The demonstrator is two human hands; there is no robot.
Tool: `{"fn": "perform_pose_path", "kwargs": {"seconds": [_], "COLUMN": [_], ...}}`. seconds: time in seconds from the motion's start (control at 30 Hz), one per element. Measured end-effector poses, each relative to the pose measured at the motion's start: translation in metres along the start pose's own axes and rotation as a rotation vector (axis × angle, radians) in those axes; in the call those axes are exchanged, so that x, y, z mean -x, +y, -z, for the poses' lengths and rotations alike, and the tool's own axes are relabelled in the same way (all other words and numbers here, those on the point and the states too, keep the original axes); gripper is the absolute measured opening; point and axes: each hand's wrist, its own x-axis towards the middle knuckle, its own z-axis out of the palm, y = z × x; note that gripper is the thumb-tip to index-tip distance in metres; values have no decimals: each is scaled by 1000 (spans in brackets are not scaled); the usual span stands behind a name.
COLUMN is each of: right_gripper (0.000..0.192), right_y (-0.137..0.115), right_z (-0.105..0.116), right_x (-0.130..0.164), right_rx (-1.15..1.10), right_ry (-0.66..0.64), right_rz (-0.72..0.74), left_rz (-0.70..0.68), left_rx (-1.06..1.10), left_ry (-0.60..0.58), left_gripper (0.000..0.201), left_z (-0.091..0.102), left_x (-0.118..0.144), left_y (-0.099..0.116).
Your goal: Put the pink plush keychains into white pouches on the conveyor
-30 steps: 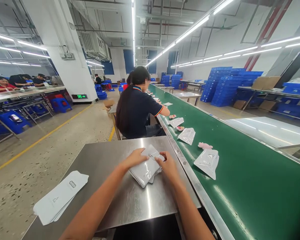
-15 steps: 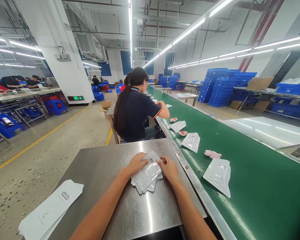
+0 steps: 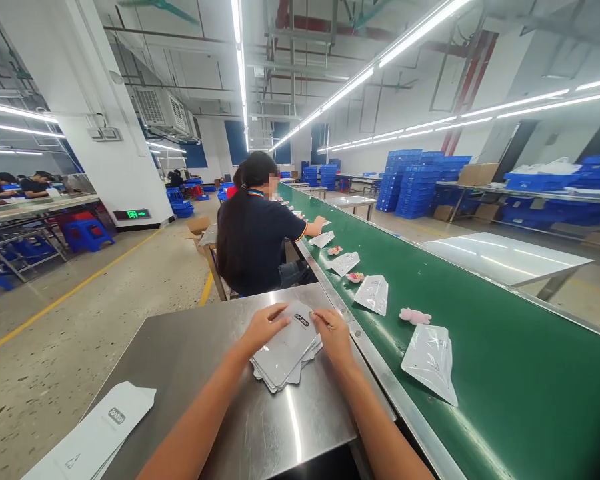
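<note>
A stack of grey pouches [image 3: 286, 350] is held flat on the steel tabletop [image 3: 190, 360] — the left hand [image 3: 263, 327] pressed on its upper left edge, the right hand [image 3: 334, 335] pinching the top pouch's right edge. Both grips are closed on the stack. Just beside it, clear bags [image 3: 430, 363] lie on the green conveyor belt [image 3: 505, 373] — a co-worker [image 3: 255, 233] is seated ahead.

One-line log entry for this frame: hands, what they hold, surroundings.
left hand: on pouch stack | right hand: at stack's top edge | steel table | belt: pouch, pink item
</note>
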Motion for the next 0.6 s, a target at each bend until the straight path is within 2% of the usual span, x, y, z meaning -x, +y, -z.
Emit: {"fn": "perform_pose_path", "kwargs": {"seconds": [0.03, 0.1, 0.17, 0.2, 0.27, 0.33, 0.43, 0.5, 0.6], "right_gripper": [24, 21, 19, 19, 21, 26, 37, 36, 35], "right_y": [-8, -28, -47, -53, -53, -36, 15, 52, 95], "right_z": [10, 34, 58, 70, 93, 120, 172, 211, 257], "right_x": [-3, -10, -16, -20, -26, -32, -38, -37, -30], "right_rx": [-10, -30, -38, -35, -22, 73, 361, 480, 549], "right_ry": [-19, -109, -227, -286, -396, -410, -208, -142, -182], "right_rz": [36, 120, 186, 195, 144, -47, -434, -578, -747], "left_rz": [22, 86, 158, 191, 262, 344, 464, 519, 510], "left_rx": [77, 258, 399, 440, 547, 696, 854, 891, 920], "left_ry": [-60, -254, -445, -490, -468, -367, -293, -290, -323], "left_gripper": [50, 60, 53, 48, 42, 42, 42, 43, 46], "left_z": [4, 9, 6, -1, -24, -55, -98, -117, -135], "left_x": [-1, -2, -2, -1, 3, 10, 25, 33, 38], "left_y": [10, 31, 49, 56, 65, 69, 74, 77, 80]}}
